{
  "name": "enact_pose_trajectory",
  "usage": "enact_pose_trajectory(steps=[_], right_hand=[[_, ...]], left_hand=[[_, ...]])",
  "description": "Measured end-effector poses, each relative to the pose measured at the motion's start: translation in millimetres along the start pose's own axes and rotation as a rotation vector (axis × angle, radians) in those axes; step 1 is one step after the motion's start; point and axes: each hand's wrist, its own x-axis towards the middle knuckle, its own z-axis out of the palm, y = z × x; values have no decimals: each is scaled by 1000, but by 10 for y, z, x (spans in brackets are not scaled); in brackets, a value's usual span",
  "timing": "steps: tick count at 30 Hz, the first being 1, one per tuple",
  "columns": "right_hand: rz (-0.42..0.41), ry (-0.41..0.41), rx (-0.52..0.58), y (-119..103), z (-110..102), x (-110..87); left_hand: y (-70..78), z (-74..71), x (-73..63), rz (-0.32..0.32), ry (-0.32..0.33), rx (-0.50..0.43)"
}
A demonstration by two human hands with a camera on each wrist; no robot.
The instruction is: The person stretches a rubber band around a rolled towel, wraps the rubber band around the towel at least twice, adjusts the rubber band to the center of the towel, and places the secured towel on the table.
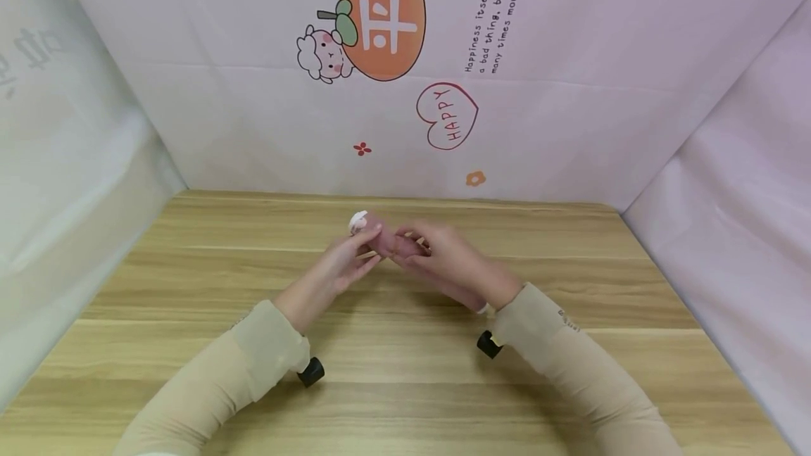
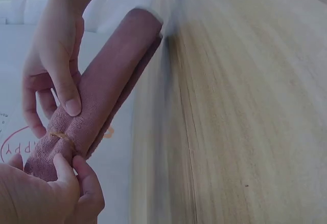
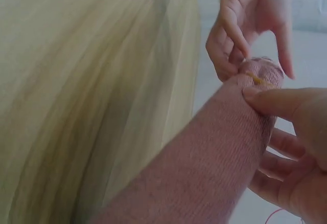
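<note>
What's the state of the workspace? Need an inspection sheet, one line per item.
Surface: wood-grain tabletop, light brown, streaked.
Job's things: rolled pink cloth, with a thin yellowish band near one end.
Clutter: nothing seen.
Left hand: holds the roll at the banded end, fingers at the band.
Right hand: grips the roll beside the band, thumb on it.
Cables: nothing seen.
Surroundings: white sheeting behind and at both sides; the back bears cartoon prints, lettering and a red "HAPPY" heart.
</note>
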Motion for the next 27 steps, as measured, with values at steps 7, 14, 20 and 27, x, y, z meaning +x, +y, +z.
enact_pose_trajectory(steps=[7,14,20,27], right_hand=[[-65,66,-123,-75,70,-31],[-351,231,-274,-33,146,-44],[-403,256,-306,-40,148,-65],[-283,140,-265,-69,116,-143]], left_hand=[[-30,18,0,6,13,-21],[-33,49,12,10,45,-57],[-30,46,3,30,53,-55],[-40,-2,-4,41,35,-36]])
